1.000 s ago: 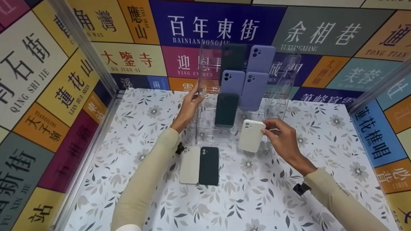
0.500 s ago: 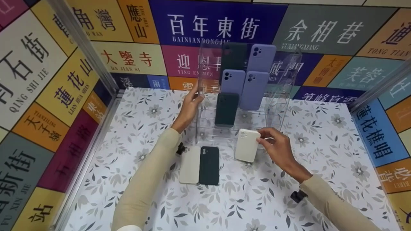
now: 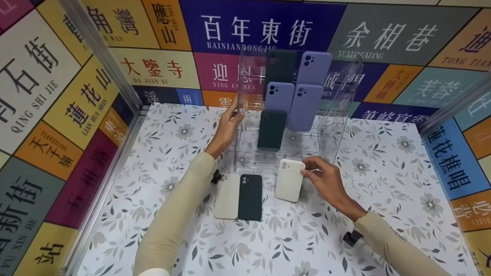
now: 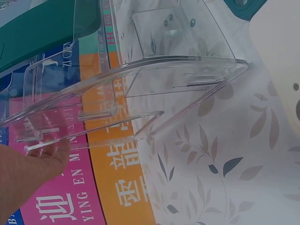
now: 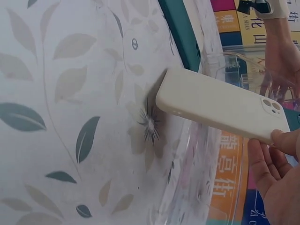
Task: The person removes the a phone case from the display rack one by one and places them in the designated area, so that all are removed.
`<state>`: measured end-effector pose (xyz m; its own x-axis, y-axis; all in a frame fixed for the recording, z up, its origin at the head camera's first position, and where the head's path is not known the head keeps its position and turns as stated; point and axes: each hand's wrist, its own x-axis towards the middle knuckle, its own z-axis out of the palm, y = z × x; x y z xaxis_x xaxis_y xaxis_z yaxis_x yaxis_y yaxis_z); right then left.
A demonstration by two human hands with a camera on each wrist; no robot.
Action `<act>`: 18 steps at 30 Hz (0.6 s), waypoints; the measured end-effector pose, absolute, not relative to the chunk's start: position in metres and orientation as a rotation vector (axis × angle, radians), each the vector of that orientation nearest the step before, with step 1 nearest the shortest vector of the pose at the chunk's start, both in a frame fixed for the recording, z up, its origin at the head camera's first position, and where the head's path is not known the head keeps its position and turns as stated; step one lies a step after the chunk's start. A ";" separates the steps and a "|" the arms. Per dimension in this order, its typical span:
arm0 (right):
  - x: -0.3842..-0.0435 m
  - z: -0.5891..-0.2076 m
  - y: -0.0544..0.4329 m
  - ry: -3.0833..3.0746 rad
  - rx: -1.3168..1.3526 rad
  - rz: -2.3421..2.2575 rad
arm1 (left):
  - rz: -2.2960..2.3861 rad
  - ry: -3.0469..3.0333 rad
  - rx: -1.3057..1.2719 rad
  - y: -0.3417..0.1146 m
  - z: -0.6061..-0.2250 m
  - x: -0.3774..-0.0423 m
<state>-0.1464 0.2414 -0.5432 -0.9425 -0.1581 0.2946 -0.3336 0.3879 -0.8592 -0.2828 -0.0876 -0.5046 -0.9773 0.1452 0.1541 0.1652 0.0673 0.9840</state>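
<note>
Between thumb and fingers, my right hand (image 3: 325,181) pinches the upper right edge of a cream phone case (image 3: 288,182). The case is held just above the table, in front of the stand, with its camera cutout facing up; the right wrist view shows the same cream case (image 5: 211,101) tilted. My left hand (image 3: 225,129) grips the left side of a clear acrylic display stand (image 3: 251,164), its fingers curled round the panel edge in the left wrist view. Standing in its tiers are three purple phone cases (image 3: 305,111) and two dark green ones (image 3: 271,132).
On the table, left of the held case, a second cream phone case (image 3: 226,199) and a dark green phone case (image 3: 250,197) lie side by side. The floral tabletop (image 3: 215,249) is bordered by walls of coloured sign panels (image 3: 268,27) at the back and sides.
My right hand has brought the cream phone case away from the stand, down and to the left, closer to the cases lying on the table. My left hand has kept its place.
</note>
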 end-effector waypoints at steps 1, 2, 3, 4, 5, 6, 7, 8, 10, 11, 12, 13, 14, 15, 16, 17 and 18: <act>-0.146 -0.544 0.240 -2.486 0.424 1.617 | -2.109 -2.283 -0.333 -0.088 -0.505 -0.283; -0.146 -0.544 0.239 -2.496 0.405 1.642 | -2.108 -2.282 -0.335 -0.088 -0.504 -0.283; -0.145 -0.545 0.237 -2.507 0.389 1.664 | -2.107 -2.279 -0.339 -0.088 -0.504 -0.283; -0.145 -0.545 0.236 -2.521 0.374 1.682 | -2.105 -2.276 -0.342 -0.088 -0.504 -0.283; -0.145 -0.546 0.235 -2.531 0.361 1.703 | -2.107 -2.272 -0.344 -0.088 -0.504 -0.283; -0.144 -0.547 0.234 -2.540 0.350 1.727 | -2.107 -2.272 -0.347 -0.088 -0.504 -0.283; -0.144 -0.547 0.233 -2.547 0.339 1.749 | -2.106 -2.272 -0.348 -0.088 -0.504 -0.283; -0.143 -0.548 0.232 -2.555 0.331 1.767 | -2.107 -2.271 -0.349 -0.088 -0.505 -0.283; -0.143 -0.550 0.231 -2.564 0.319 1.796 | -2.111 -2.268 -0.345 -0.087 -0.505 -0.284; -0.143 -0.552 0.230 -2.568 0.313 1.807 | -2.122 -2.262 -0.341 -0.087 -0.505 -0.284; -0.143 -0.552 0.229 -2.574 0.309 1.810 | -2.130 -2.258 -0.338 -0.087 -0.505 -0.284; -0.143 -0.554 0.228 -2.583 0.304 1.811 | -2.139 -2.252 -0.334 -0.087 -0.505 -0.284; -0.143 -0.555 0.227 -2.591 0.301 1.810 | -2.151 -2.244 -0.331 -0.087 -0.505 -0.284; -0.143 -0.556 0.226 -2.596 0.298 1.810 | -2.160 -2.238 -0.330 -0.086 -0.504 -0.284; -0.143 -0.557 0.225 -2.603 0.295 1.809 | -2.168 -2.233 -0.327 -0.086 -0.504 -0.284; -0.143 -0.559 0.224 -2.608 0.291 1.810 | -2.176 -2.228 -0.327 -0.086 -0.504 -0.284; -0.143 -0.560 0.223 -2.611 0.288 1.809 | -2.173 -2.230 -0.327 -0.086 -0.504 -0.284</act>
<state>-0.1427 0.2235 -0.5602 -0.9826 -0.1749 0.0629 -0.1203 0.3405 -0.9325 -0.2838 -0.0860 -0.5041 -0.9781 0.1418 0.1523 0.1560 0.0147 0.9877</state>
